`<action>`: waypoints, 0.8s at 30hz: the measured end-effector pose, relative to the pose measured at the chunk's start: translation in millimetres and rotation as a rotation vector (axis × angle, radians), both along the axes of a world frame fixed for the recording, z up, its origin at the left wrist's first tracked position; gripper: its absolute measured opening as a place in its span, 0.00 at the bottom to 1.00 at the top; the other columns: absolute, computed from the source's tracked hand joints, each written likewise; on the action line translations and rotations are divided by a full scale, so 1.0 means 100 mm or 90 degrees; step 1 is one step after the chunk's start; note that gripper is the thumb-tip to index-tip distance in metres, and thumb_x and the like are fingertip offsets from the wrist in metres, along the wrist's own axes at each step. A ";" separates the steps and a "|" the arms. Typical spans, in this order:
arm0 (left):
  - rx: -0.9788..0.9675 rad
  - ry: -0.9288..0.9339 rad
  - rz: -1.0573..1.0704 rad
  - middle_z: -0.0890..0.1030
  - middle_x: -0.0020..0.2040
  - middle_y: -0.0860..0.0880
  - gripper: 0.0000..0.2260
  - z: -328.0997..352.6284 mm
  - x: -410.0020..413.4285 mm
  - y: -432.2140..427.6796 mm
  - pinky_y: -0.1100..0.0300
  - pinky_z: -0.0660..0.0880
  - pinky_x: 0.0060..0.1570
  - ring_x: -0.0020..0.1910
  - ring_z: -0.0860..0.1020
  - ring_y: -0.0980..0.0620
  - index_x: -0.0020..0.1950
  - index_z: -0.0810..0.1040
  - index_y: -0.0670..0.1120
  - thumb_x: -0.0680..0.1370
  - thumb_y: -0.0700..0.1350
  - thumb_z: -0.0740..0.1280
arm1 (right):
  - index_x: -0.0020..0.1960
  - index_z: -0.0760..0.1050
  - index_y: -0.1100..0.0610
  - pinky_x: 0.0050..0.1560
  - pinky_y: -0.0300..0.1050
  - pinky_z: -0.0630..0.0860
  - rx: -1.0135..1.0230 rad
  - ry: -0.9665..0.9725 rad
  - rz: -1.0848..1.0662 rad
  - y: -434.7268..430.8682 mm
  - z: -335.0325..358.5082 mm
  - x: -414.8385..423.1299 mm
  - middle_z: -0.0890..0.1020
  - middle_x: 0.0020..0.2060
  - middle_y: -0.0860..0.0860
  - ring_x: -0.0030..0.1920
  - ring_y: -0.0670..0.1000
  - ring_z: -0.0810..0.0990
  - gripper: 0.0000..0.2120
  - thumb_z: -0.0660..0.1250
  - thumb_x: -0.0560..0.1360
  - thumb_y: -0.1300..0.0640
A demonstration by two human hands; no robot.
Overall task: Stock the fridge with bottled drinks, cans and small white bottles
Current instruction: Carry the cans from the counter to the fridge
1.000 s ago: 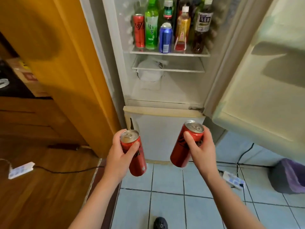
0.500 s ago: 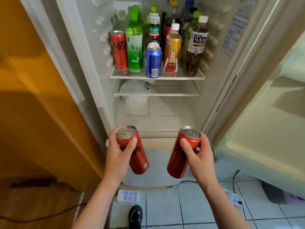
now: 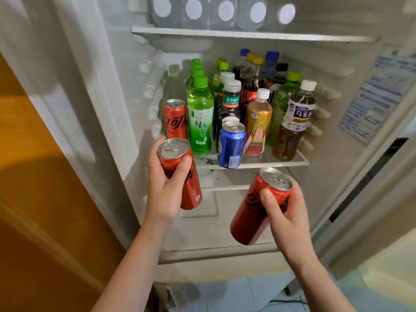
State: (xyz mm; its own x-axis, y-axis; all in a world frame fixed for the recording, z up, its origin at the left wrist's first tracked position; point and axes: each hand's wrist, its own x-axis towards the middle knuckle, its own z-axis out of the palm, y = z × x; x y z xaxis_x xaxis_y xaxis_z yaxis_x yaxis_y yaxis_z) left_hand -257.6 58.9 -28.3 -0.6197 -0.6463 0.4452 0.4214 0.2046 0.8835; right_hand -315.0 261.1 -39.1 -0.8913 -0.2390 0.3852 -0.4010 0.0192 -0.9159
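- A red can [image 3: 180, 172] is gripped upright in the left hand [image 3: 165, 189], fingers and thumb wrapped round its upper body. It is raised to the front edge of the fridge [image 3: 337, 52] shelf [image 3: 281, 163], likely for a level set-down.
- Just behind it, a shelved can [image 3: 175, 118] is seen at the shelf's left end, beside a green tea bottle [image 3: 200, 122]. Like is probably being grouped with like.
- A blue can [image 3: 231, 146] is parked up front, ahead of taller bottles.
- A second red can [image 3: 258, 206] is clasped, tilted, in the right hand [image 3: 288, 215]. It is held below the shelf, presumably awaiting its turn.
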 end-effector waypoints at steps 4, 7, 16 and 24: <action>-0.022 0.043 0.033 0.75 0.54 0.72 0.21 0.10 -0.33 -0.15 0.78 0.70 0.49 0.55 0.74 0.70 0.63 0.64 0.60 0.75 0.45 0.67 | 0.56 0.71 0.42 0.47 0.24 0.70 -0.040 0.016 0.031 -0.22 0.15 -0.21 0.79 0.48 0.31 0.49 0.34 0.78 0.20 0.64 0.66 0.40; -0.011 0.058 0.059 0.74 0.57 0.64 0.23 0.14 -0.52 -0.23 0.76 0.70 0.50 0.55 0.75 0.70 0.66 0.62 0.54 0.75 0.43 0.66 | 0.57 0.71 0.43 0.48 0.25 0.70 -0.059 0.016 0.056 -0.31 0.22 -0.33 0.79 0.49 0.31 0.51 0.35 0.78 0.20 0.64 0.66 0.41; -0.066 0.048 0.184 0.69 0.60 0.67 0.26 0.15 -0.93 -0.46 0.70 0.68 0.60 0.60 0.71 0.67 0.70 0.62 0.43 0.74 0.42 0.67 | 0.57 0.72 0.44 0.49 0.27 0.72 -0.112 -0.003 0.114 -0.45 0.26 -0.62 0.81 0.49 0.35 0.50 0.36 0.78 0.15 0.66 0.70 0.51; -0.054 -0.027 0.208 0.68 0.64 0.55 0.29 0.12 -1.17 -0.63 0.70 0.67 0.62 0.63 0.71 0.58 0.71 0.61 0.45 0.73 0.46 0.68 | 0.58 0.72 0.47 0.51 0.29 0.72 -0.128 -0.020 0.107 -0.48 0.21 -0.80 0.80 0.49 0.37 0.51 0.38 0.78 0.16 0.65 0.71 0.51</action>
